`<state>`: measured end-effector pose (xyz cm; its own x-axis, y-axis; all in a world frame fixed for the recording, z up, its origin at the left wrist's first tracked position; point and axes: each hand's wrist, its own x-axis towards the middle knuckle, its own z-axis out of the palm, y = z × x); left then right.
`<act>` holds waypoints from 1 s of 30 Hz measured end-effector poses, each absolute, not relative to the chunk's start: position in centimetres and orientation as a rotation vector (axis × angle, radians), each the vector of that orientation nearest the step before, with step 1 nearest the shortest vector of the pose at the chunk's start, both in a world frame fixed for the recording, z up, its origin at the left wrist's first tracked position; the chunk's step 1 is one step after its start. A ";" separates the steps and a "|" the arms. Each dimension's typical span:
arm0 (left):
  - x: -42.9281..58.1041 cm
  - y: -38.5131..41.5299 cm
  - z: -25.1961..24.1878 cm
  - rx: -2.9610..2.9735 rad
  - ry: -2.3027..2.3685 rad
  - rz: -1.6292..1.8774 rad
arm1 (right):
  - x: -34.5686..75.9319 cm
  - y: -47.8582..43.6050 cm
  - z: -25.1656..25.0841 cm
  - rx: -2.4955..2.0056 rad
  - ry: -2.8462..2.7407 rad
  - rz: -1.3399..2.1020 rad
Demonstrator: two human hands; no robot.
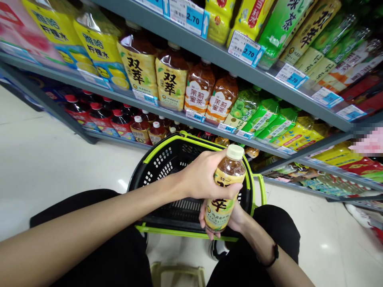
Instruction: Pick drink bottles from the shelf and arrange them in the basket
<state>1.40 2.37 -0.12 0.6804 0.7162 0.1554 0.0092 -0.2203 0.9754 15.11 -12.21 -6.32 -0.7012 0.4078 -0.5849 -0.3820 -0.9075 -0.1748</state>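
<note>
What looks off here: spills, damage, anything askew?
Just the patch at the right edge: pink and pixelated, unlike everything around it; can't tell what it covers. No spill or damage visible. The bottle held over the basket looks capped and intact.

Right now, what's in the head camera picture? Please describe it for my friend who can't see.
A person's left hand and right hand hold a yellow-labelled bottle, its pale cap on, above a black basket with lime-green trim. Beyond, shelves hold rows of colourful bottled drinks.
</note>
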 end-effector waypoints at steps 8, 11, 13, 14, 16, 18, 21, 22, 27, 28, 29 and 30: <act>1.5 2.5 -0.2 1.671 0.598 0.713 | 15.1 -12.2 -6.2 -0.872 -0.043 2.550; 1.5 2.5 -0.2 1.670 0.600 0.717 | 15.0 -12.0 -6.1 -0.885 -0.044 2.556; 1.5 2.4 -0.2 1.670 0.600 0.715 | 15.0 -12.0 -6.2 -0.895 -0.046 2.565; 1.5 2.4 -0.2 1.669 0.602 0.712 | 14.9 -12.0 -6.2 -0.896 -0.047 2.566; 1.5 2.5 -0.2 1.671 0.603 0.709 | 14.9 -12.0 -6.2 -0.887 -0.045 2.568; 1.4 2.5 -0.2 1.676 0.601 0.711 | 15.0 -12.1 -6.2 -0.876 -0.038 2.568; 1.4 2.5 -0.1 1.674 0.605 0.709 | 15.0 -12.1 -6.2 -0.874 -0.028 2.571; 1.4 2.5 -0.1 1.671 0.608 0.707 | 15.0 -12.1 -6.2 -0.875 -0.026 2.570; 1.5 2.5 -0.1 1.668 0.609 0.705 | 15.0 -12.2 -6.3 -0.864 -0.037 2.567; 1.5 2.5 -0.1 1.666 0.608 0.706 | 15.0 -12.2 -6.3 -0.863 -0.040 2.565; 1.5 2.5 -0.2 1.665 0.605 0.707 | 15.0 -12.2 -6.3 -0.864 -0.043 2.563; 1.4 2.5 -0.2 1.665 0.603 0.709 | 15.0 -12.2 -6.3 -0.864 -0.041 2.562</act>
